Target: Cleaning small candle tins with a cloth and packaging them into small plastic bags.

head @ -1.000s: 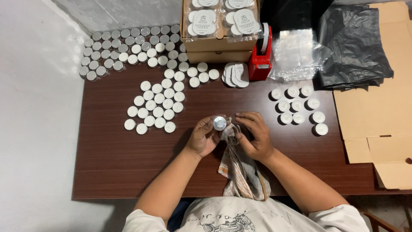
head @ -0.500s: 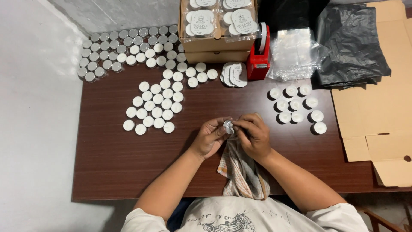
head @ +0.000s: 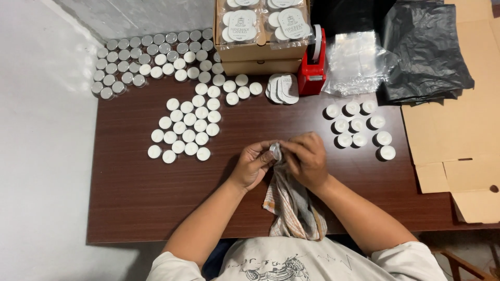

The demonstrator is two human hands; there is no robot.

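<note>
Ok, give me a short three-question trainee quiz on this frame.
1. True or false: the left hand holds a small round tin.
2. What hangs under the right hand: A) cloth B) black bag C) tape dispenser?
3. On which side of the table, the person's left or right, is the smaller group of candles?

Key: 1 true; 2 A; 3 right.
</note>
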